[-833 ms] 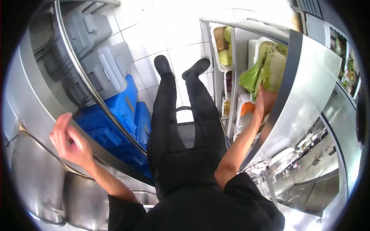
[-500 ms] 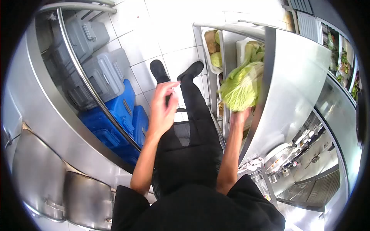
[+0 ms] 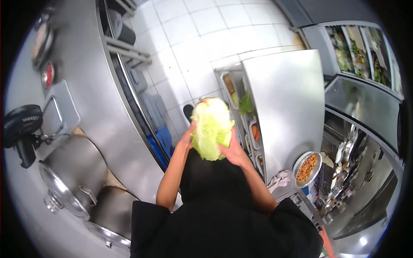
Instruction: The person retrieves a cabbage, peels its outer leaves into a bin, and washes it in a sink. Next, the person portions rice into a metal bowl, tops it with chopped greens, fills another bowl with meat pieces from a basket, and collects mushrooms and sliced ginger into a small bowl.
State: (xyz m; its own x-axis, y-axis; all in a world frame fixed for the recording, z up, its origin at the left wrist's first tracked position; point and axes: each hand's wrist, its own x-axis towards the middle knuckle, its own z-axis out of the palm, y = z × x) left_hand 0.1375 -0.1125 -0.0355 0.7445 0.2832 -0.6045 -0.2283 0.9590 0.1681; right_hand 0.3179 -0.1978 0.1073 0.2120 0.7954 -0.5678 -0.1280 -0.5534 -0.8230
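My left grip [image 3: 188,136] and right grip [image 3: 234,151] are opened wide around opposite sides of a cabbage [image 3: 211,127], holding it up before the black clothing. I make out brown chunks [image 3: 306,167] in a metal bowl [image 3: 313,178] by the steel desk [image 3: 284,99], and something orange [image 3: 255,132] in a white basket [image 3: 257,145] lower down.

Pale yellow-green cabbage [image 3: 211,131], black sleeves [image 3: 148,228], white floor [image 3: 206,26] with grey grid.
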